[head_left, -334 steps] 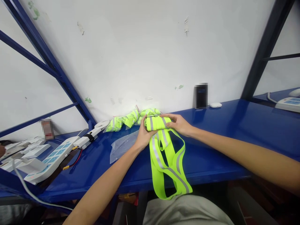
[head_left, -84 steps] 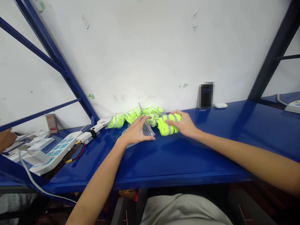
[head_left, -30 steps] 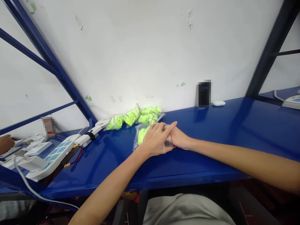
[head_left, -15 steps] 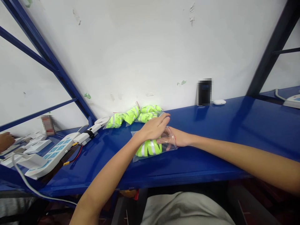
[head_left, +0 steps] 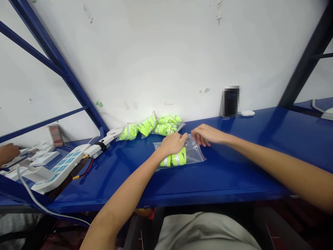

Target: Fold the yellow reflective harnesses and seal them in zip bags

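Observation:
A clear zip bag (head_left: 194,152) with a red-edged opening on its right lies on the blue table. Inside its left part is a folded yellow-green band with silver stripes (head_left: 179,158). My left hand (head_left: 173,143) rests closed over the bag's upper side, its fingers gripping the bag. At the bag's upper right corner, my right hand (head_left: 206,134) pinches the edge by the opening with thumb and forefinger, the other fingers curled.
Several bagged yellow-green bands (head_left: 148,125) lie by the wall. Leftward are a white fan (head_left: 115,132), a power strip (head_left: 62,166) and cables. A dark phone (head_left: 230,102) and a white case (head_left: 247,113) stand right. Another person's hand (head_left: 9,153) shows far left.
My right hand has come out of the bag and moved to its upper right corner. My left hand has curled its fingers around the bag. The bag lies flatter, with its opening spread right.

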A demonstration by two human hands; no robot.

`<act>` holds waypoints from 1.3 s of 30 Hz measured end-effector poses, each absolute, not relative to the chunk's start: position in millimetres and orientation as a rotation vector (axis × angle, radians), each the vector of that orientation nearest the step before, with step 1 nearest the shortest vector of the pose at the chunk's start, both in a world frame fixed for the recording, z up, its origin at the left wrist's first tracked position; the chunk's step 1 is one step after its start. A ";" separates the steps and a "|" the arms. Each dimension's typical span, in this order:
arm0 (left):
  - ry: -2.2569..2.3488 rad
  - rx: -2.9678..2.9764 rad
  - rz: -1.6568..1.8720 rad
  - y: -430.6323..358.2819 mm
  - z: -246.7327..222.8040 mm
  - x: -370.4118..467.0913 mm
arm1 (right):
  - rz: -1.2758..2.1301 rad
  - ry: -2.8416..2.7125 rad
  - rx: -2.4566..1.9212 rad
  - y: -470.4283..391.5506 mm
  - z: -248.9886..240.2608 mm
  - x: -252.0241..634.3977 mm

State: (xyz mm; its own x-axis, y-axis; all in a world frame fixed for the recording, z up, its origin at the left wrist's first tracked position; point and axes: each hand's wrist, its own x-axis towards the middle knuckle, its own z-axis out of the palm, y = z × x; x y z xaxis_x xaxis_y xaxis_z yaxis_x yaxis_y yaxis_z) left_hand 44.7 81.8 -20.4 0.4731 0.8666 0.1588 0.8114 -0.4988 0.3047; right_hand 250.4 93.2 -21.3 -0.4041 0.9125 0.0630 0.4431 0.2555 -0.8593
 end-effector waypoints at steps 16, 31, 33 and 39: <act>1.118 2.641 0.664 64.5 21.4 11.5 | 1.276 -1.920 -0.882 63.7 -23.8 222.2; 0.967 2.937 0.662 71.5 0.2 12.5 | 1.082 -1.865 -0.895 61.7 -38.0 214.9; 0.957 2.938 0.655 73.7 -2.6 12.4 | 1.013 -1.908 -0.911 63.6 -40.0 216.1; 0.854 2.874 0.723 78.3 -5.8 12.4 | 0.950 -1.941 -0.952 63.6 -40.0 216.4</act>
